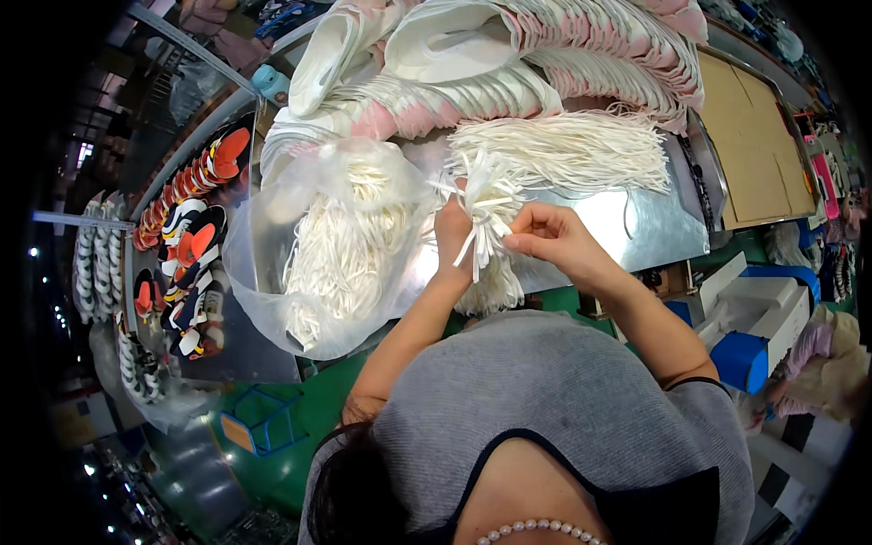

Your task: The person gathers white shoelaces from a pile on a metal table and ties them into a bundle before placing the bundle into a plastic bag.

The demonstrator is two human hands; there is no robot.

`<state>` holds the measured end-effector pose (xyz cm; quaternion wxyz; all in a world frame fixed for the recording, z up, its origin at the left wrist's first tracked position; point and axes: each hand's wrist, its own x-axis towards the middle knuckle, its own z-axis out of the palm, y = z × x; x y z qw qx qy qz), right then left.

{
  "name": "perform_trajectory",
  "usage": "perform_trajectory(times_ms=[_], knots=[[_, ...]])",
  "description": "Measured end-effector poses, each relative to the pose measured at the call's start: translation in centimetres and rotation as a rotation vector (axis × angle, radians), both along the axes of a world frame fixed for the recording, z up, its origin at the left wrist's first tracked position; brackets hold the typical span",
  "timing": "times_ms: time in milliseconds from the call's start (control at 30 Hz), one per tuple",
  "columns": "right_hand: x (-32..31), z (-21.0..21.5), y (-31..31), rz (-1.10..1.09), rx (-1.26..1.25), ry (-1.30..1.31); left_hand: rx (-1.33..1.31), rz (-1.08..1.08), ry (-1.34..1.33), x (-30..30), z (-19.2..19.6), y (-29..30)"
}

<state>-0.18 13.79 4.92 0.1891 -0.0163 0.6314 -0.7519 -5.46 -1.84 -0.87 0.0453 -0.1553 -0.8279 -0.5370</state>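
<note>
My left hand (pixel 451 238) is closed round a bundle of white shoelaces (pixel 486 222), whose ends fan out above the fist while the rest hangs over the table's near edge. At the bundle's right side my right hand (pixel 556 238) pinches with thumb and forefinger; whether a lace end lies between them is too small to see. To the left, a clear plastic bag (pixel 259 272) holds a heap of more white laces (pixel 341 245). Beyond my hands a long pile of loose white laces (pixel 572 150) lies across the metal table (pixel 595 218).
Long stacked rows of white and pink shoe uppers (pixel 599 54) fill the table's far side. Orange, white and dark shoe parts (pixel 195 245) stand on the left. A cardboard-lined tray (pixel 754 136) is at the right. A blue-framed stool (pixel 259 422) stands on the green floor.
</note>
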Motion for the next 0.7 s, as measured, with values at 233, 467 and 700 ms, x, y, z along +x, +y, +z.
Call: perform_trajectory(times_ms=[233,467,700], knots=[[0.7,-1.5,-0.6,-0.175,0.048,0.03,0.182,0.098,-0.153,-0.4,-0.3,-0.5],[-0.2,-0.4,-0.5,-0.257,-0.023,0.23,0.242,0.133,-0.119,0.2,-0.3,0.1],[0.1,-0.5,-1.3,-0.174,-0.507,-0.02,0.086,0.086,-0.122,1.1,1.0,-0.1]])
